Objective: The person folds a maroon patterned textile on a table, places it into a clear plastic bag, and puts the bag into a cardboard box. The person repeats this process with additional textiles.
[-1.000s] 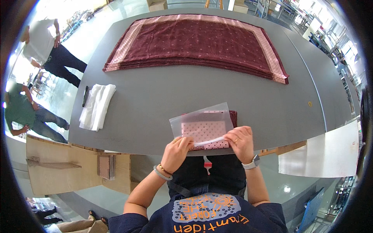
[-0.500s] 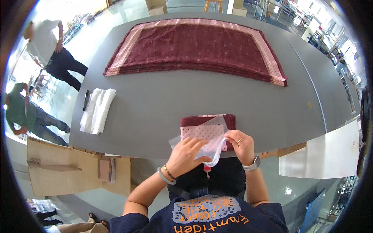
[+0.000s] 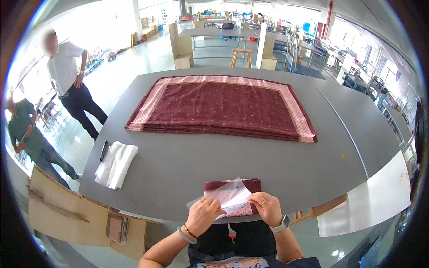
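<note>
A folded maroon cloth with a pink dotted panel [image 3: 257,183] lies near the table's front edge. Over it is a thin translucent plastic bag [image 3: 229,193], which I hold from both sides. My right hand [image 3: 267,209] pinches the bag's right edge between thumb and fingertips. On the left side, my left hand [image 3: 203,217] has its fingers bent and closed on the bag. The cloth shows through the plastic and around it; whether any of it is inside the bag I cannot tell.
A wide stack of maroon cloths with pink borders [image 3: 219,107] lies across the far part of the grey table [image 3: 286,163]. At left are a pile of clear plastic bags [image 3: 117,165] and a black pen [image 3: 103,151]. Two people [image 3: 67,73] stand beyond the left edge.
The view has tilted up, so the table sits lower in the picture. My left hand's fingers, spread before, have closed on the bag. The bag's hanging lower edge now lies over the cloth.
</note>
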The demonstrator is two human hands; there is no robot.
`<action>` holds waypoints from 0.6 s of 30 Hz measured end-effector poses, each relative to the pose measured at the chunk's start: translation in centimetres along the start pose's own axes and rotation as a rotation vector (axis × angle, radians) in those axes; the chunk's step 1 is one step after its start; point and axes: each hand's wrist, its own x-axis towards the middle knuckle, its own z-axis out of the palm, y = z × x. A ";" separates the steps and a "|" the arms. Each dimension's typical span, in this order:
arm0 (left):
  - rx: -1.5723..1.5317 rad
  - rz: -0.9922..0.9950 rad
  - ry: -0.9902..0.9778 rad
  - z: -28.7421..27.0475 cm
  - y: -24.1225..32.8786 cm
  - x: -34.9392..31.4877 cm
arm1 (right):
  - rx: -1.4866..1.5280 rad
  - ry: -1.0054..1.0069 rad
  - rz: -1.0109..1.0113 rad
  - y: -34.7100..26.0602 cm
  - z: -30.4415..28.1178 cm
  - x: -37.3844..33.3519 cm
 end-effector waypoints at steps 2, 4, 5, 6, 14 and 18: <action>-0.116 -0.010 -0.026 -0.4 -0.5 -0.4 | 0.014 0.002 0.009 -0.3 -0.1 0.1; -0.162 -0.014 0.027 -0.6 -0.9 -0.7 | -0.003 0.009 -0.021 -0.5 -0.2 0.2; -0.186 -0.015 0.053 -0.6 -1.1 -0.8 | -0.026 0.015 -0.055 -0.4 -0.4 0.2; -0.152 -0.051 0.104 -0.5 -1.4 -1.3 | -0.048 0.021 -0.092 -0.3 -0.6 0.3; 0.208 0.036 -0.015 -5.4 -1.1 -2.8 | -0.146 0.011 -0.148 0.9 -2.0 -0.1; 0.105 0.210 -0.168 -5.2 -2.0 -3.0 | 0.053 0.046 -0.068 0.4 -0.5 0.8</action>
